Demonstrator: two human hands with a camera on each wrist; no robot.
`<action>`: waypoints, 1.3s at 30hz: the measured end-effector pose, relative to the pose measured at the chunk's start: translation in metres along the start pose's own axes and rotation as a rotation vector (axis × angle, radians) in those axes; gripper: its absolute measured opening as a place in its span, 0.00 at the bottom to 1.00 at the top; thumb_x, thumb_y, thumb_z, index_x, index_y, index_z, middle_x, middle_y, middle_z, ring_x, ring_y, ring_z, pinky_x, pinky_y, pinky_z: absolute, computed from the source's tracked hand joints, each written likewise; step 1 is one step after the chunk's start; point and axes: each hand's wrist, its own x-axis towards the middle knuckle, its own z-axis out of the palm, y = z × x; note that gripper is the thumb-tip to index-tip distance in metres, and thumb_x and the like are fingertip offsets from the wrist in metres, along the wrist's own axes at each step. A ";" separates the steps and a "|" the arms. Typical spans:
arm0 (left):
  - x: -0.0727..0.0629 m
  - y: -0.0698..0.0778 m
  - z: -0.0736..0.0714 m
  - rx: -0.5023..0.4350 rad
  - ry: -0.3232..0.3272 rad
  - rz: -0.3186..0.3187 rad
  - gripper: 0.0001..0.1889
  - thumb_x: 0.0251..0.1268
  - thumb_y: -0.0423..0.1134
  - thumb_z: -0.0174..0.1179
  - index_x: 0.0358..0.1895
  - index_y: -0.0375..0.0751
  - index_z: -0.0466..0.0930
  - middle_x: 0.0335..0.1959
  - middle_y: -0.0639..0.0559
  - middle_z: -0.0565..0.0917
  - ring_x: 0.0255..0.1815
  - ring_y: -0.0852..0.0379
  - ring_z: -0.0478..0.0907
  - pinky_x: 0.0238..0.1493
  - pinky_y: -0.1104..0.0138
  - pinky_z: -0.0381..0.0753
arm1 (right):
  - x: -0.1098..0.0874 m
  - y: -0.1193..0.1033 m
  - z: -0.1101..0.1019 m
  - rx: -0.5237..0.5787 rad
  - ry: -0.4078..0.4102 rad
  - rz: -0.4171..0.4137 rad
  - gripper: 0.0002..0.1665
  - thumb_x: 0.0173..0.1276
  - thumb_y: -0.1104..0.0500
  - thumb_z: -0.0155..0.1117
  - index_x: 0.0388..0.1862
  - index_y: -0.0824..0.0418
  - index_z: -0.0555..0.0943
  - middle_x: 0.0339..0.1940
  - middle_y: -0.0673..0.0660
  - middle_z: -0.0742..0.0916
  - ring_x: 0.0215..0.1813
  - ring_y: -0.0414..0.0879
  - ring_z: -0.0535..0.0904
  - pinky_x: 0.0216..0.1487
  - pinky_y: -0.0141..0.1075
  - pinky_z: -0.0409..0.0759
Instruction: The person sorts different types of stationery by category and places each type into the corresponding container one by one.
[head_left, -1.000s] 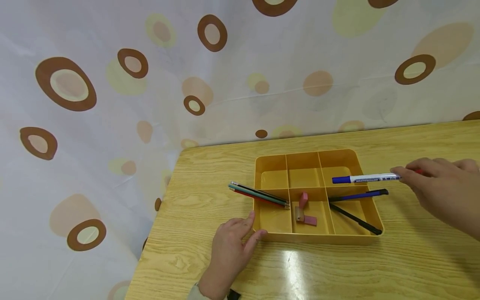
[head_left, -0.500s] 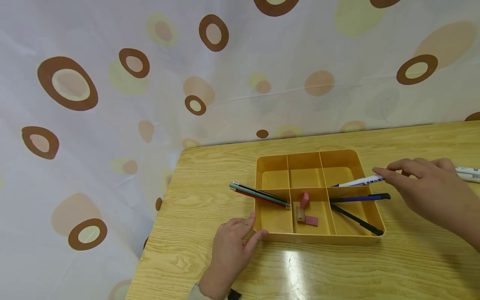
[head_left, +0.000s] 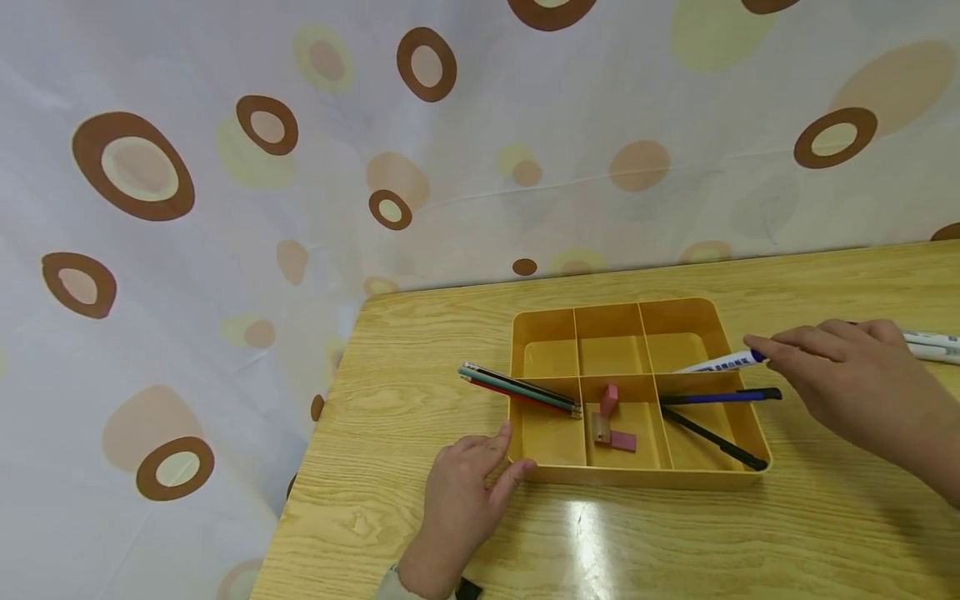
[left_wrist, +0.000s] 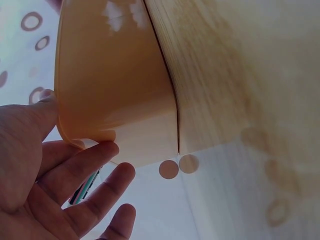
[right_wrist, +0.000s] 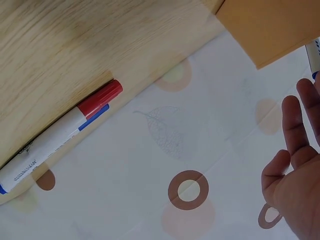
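A yellow-orange divided tray (head_left: pixel 637 477) stands on the wooden table. My left hand (head_left: pixel 461 492) rests at its front left corner, with fingers spread along the outer wall in the left wrist view. At the right side, my right hand (head_left: pixel 862 383) has its fingertips at the blue end of a white marker (head_left: pixel 720 363). That marker slants into the back right compartment and overhangs the rim. In the right wrist view the visible fingers are loosely extended beside the marker's end; the thumb is hidden. Below it, a blue pen (head_left: pixel 723 397) and a black pen (head_left: pixel 712 437) lean in the front right compartment.
Several pencils (head_left: pixel 517 390) lean over the left rim. The front middle compartment holds pink erasers (head_left: pixel 622 441) and a small sharpener (head_left: pixel 601 427). White markers (head_left: pixel 930 343) lie on the table behind my right hand, one red-capped (right_wrist: pixel 100 98). A patterned cloth (head_left: pixel 465 167) hangs behind the table.
My right hand has brought the marker leftward and down into the back right compartment. Its blue tail now shows at the fingertips, which have slid back along it. The left hand has stayed put.
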 end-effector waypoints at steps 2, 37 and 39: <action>0.000 0.000 0.000 0.000 0.001 0.001 0.28 0.71 0.58 0.62 0.55 0.35 0.88 0.42 0.50 0.93 0.43 0.54 0.89 0.36 0.58 0.85 | 0.000 0.000 -0.001 0.000 0.011 0.004 0.39 0.89 0.40 0.25 0.54 0.57 0.86 0.34 0.54 0.90 0.33 0.56 0.82 0.27 0.47 0.64; 0.001 0.000 -0.002 0.011 -0.001 -0.002 0.27 0.68 0.56 0.66 0.55 0.36 0.88 0.42 0.50 0.93 0.42 0.54 0.90 0.36 0.57 0.86 | -0.102 0.073 0.028 0.028 0.038 0.396 0.58 0.78 0.25 0.25 0.58 0.73 0.81 0.33 0.76 0.83 0.29 0.66 0.79 0.27 0.34 0.66; 0.001 0.001 -0.002 0.009 -0.001 0.000 0.27 0.68 0.56 0.66 0.55 0.36 0.88 0.42 0.50 0.93 0.42 0.54 0.90 0.36 0.58 0.86 | -0.117 0.074 0.034 0.050 0.039 0.510 0.53 0.79 0.27 0.29 0.64 0.70 0.79 0.39 0.77 0.82 0.36 0.68 0.76 0.36 0.31 0.62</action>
